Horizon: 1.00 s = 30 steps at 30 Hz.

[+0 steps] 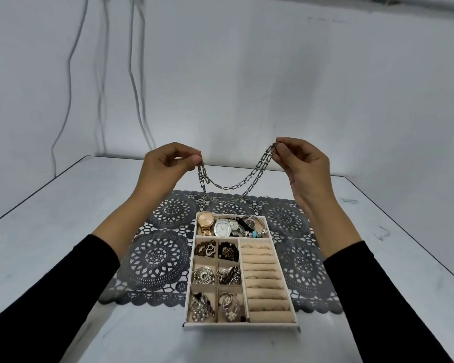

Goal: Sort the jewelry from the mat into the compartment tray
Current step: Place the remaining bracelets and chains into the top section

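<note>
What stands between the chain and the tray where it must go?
Nothing visible. The chain hangs between the left hand and right hand, over the far edge of the mat, with open air down to the tray. The small compartments already hold jewelry.

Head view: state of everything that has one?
chain necklace, held up, sagging in loops between both hands
left hand, pinches one end of the chain necklace
right hand, pinches the other end
compartment tray, open, no lid in view
small compartments, all six hold jewelry
ring rolls, rings tucked in several slots
gold watch, lying in the far compartment
mat, flat on the table
</note>
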Each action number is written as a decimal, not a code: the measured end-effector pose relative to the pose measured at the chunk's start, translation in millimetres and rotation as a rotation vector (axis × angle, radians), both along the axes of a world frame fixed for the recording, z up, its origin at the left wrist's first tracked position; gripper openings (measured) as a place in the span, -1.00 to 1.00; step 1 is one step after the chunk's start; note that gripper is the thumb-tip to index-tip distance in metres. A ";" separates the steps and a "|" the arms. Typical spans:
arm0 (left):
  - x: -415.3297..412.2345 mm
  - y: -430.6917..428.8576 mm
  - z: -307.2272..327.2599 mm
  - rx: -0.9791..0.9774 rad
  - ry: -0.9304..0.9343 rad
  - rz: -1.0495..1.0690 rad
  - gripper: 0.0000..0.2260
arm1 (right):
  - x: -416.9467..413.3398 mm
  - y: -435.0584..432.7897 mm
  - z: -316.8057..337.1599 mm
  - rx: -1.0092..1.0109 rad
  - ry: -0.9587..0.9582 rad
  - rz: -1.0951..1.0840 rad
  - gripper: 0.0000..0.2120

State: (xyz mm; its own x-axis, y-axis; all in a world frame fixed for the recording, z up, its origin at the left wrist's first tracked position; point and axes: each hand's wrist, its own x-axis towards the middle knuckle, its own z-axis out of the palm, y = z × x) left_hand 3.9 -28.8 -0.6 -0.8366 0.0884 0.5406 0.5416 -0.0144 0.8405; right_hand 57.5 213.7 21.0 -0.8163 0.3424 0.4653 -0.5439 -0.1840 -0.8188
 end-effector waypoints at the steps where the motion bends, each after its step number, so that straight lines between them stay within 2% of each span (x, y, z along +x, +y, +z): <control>1: 3.3 0.8 1.2 0.001 -0.001 -0.009 -0.88 | 3.0 -0.9 0.3 0.004 0.003 0.004 -0.86; 6: 19.5 8.1 1.0 -0.001 0.002 -0.053 -0.87 | 14.4 -3.7 -6.2 0.005 -0.008 0.020 -0.86; 19: 23.1 5.8 -42.8 -0.092 -0.164 -0.059 -0.91 | 18.1 3.8 -39.1 0.016 -0.140 0.039 -0.85; 25: 21.3 3.6 -54.4 -0.128 -0.182 -0.067 -0.91 | 20.7 13.3 -52.3 0.191 -0.204 0.051 -0.85; 30: 19.7 2.7 -62.7 -0.122 -0.209 -0.087 -0.91 | 20.9 13.2 -59.4 0.230 -0.214 0.073 -0.87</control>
State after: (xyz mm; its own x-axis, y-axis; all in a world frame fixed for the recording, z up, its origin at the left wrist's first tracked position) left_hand 23.6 -26.2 -63.4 -0.9154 0.2191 0.3376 0.3570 0.0547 0.9325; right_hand 78.5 226.9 -38.4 -0.9226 0.1847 0.3388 -0.3469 -0.0126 -0.9378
